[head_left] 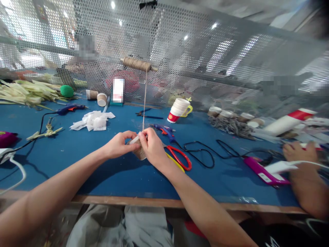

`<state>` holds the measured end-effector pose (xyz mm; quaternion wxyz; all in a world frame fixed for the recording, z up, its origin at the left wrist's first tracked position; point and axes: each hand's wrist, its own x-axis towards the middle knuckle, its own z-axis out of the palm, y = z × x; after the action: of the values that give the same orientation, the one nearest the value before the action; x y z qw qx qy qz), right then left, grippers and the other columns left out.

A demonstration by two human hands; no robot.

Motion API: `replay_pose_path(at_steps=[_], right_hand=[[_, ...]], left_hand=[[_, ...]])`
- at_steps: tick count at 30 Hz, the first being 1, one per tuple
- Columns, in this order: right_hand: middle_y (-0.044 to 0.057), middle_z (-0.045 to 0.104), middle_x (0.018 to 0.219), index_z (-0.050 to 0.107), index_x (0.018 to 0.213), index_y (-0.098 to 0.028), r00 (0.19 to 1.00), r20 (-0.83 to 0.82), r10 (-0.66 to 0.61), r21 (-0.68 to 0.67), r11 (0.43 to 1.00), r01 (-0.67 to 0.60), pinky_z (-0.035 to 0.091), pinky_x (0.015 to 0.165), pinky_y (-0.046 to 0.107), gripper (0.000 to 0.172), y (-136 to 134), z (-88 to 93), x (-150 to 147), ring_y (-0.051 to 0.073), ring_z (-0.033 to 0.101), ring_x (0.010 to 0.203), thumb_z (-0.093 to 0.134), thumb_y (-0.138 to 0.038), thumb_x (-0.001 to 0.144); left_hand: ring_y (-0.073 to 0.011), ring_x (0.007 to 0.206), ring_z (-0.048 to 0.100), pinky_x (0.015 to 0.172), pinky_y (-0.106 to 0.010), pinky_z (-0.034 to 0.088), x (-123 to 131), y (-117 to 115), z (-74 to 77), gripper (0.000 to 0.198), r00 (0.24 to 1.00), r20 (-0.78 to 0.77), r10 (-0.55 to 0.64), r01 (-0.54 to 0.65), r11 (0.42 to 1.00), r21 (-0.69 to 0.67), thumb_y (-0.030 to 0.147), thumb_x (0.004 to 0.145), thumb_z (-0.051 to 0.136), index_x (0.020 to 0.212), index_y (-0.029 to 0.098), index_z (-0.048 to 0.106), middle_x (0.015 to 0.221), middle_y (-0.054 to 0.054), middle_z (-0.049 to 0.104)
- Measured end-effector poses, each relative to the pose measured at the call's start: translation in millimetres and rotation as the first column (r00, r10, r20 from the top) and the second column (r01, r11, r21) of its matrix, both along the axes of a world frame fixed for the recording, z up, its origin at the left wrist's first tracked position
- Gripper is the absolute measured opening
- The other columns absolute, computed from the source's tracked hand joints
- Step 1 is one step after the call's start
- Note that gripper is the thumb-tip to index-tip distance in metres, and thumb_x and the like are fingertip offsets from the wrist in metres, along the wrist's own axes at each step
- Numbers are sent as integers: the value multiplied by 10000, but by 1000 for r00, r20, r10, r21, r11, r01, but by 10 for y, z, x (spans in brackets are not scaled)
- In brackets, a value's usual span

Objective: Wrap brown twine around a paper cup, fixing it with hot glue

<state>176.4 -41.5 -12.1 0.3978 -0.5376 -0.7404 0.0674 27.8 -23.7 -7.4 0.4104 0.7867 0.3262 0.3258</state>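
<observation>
Above the middle of the table, my left hand (pixel 120 144) is closed on a small paper cup (pixel 140 153) with a white rim and brown cord wound about its side. My right hand (pixel 152 145) pinches brown twine (pixel 144 103) at the cup's rim and covers part of the cup. That twine runs up, taut, to a spool (pixel 136 64) fixed on the mesh panel. Just beyond my right hand lie a blue glue gun (pixel 166 131) and scissors with red and yellow handles (pixel 180 157).
Pliers (pixel 149 115), stacked paper cups (pixel 178 110) and a phone (pixel 118 91) stand or lie farther back. Left are another glue gun (pixel 72 108), white tissue (pixel 92 120) and pale husks (pixel 28 92). A co-worker's hand (pixel 299 154) is at right, near a purple power strip (pixel 266 171).
</observation>
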Motion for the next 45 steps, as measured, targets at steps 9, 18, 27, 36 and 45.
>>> replay_pose_path(at_steps=[9, 18, 27, 36, 45], right_hand=[[18, 548, 806, 445, 695, -189, 817, -576, 31, -281, 931, -233, 403, 691, 296, 147, 100, 62, 57, 130, 517, 721, 489, -327, 715], [15, 558, 791, 466, 709, -177, 675, -737, -36, -285, 922, -262, 409, 745, 312, 209, 130, 66, 102, 135, 539, 786, 554, -361, 668], [-3, 481, 699, 398, 736, -211, 910, -412, -46, -208, 977, -45, 373, 632, 287, 189, 133, -44, 75, 138, 472, 656, 430, -395, 760], [7, 458, 701, 347, 746, -216, 970, -238, -40, -94, 995, 18, 357, 622, 295, 169, 121, -78, 61, 150, 461, 635, 373, -378, 789], [10, 479, 679, 372, 753, -213, 981, -191, -42, -102, 995, 22, 367, 605, 296, 146, 45, -66, -8, 156, 476, 647, 386, -355, 782]], left_hand=[[-173, 918, 523, 834, -278, 389, 2, 3, -40, 139, 999, 32, 17, -19, 998, 54, 263, 701, 540, 753, 134, 536, 977, -68, 573], [-175, 929, 515, 849, -307, 387, -17, 24, -53, 149, 999, 39, 11, -13, 998, 54, 264, 718, 527, 794, 136, 535, 984, -72, 571], [-170, 962, 509, 865, -301, 381, -10, 16, -48, 127, 995, 94, -13, 13, 1000, 5, 263, 712, 536, 748, 141, 537, 1068, -71, 549], [-167, 868, 534, 799, -278, 404, -6, 25, -47, 233, 999, 25, -37, 38, 998, -45, 306, 689, 559, 843, 130, 566, 932, -52, 598], [-120, 712, 494, 676, -235, 404, -1, 22, -57, 177, 998, 36, 53, -50, 996, -72, 294, 725, 489, 697, 128, 541, 760, -17, 570]])
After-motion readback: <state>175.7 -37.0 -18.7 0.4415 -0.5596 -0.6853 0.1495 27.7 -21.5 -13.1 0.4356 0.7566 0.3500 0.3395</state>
